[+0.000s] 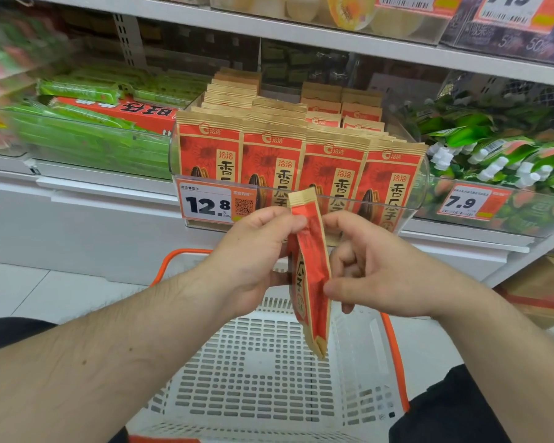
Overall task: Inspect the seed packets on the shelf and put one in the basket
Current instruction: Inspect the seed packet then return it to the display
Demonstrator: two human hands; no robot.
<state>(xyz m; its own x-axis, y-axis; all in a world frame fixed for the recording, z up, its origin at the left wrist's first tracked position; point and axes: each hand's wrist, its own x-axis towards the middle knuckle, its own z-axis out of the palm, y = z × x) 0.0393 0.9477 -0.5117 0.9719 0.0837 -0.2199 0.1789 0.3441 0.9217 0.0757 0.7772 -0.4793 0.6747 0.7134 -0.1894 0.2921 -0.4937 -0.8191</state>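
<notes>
A red and tan seed packet (311, 276) hangs edge-on between my hands, above the white basket (256, 372). My left hand (256, 254) grips its upper left side with curled fingers. My right hand (375, 270) pinches its right edge with thumb and fingers. More of the same seed packets (301, 155) stand upright in rows inside a clear shelf bin (416, 199), just behind my hands. The basket below has orange handles (395, 356) and nothing in it that I can see.
A 12.8 price tag (205, 203) hangs on the bin front. Green snack packs (87, 123) fill the bin to the left, green pouches with white caps (480, 151) the bin to the right. A cardboard box (544, 292) sits at the floor right.
</notes>
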